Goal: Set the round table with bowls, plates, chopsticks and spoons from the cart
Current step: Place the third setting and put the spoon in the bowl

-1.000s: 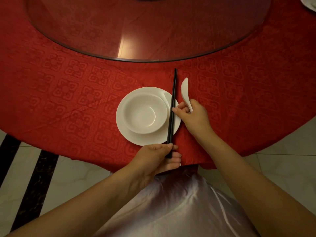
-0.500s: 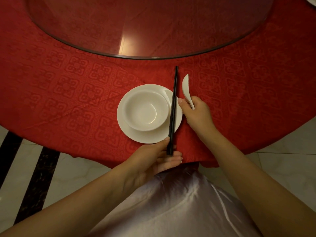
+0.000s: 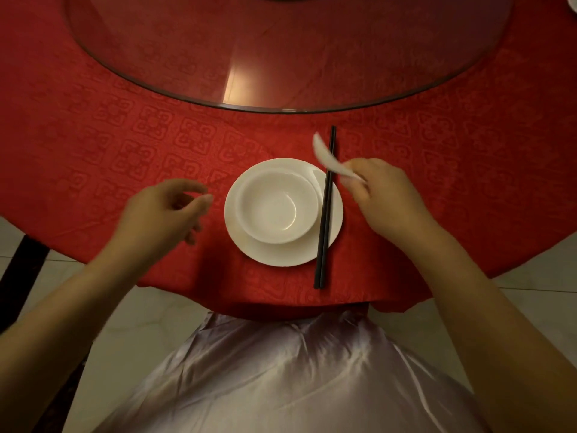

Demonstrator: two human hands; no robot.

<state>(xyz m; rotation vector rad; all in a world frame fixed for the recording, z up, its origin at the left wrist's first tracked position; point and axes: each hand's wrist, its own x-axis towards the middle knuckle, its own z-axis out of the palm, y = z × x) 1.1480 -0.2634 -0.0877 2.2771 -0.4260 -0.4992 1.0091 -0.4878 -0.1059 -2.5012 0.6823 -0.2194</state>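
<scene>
1. On the round desk under a red patterned tablecloth (image 3: 93, 135), a white ceramic bowl (image 3: 276, 209) sat on a white round plate (image 3: 271, 254), shifted toward the plate's far-left side.
2. Pair of black chopsticks (image 3: 324, 214) lay together across the plate's right edge, near end on the cloth close to the desk edge, far end pointing at the round glass turntable (image 3: 281, 57).
3. Right hand (image 3: 387, 198) was above the cloth just right of the plate, fingers closed on the handle of a white ceramic spoon (image 3: 324, 154); spoon blurred, its free end angled up-left, crossing the chopsticks.
4. Left hand (image 3: 162, 210) hovered left of the plate, fingers loosely curled and apart, holding nothing, touching nothing.
5. Pale satin fabric (image 3: 281, 370) filled the bottom centre below the desk edge; light floor tiles (image 3: 150, 307) showed on either side.
</scene>
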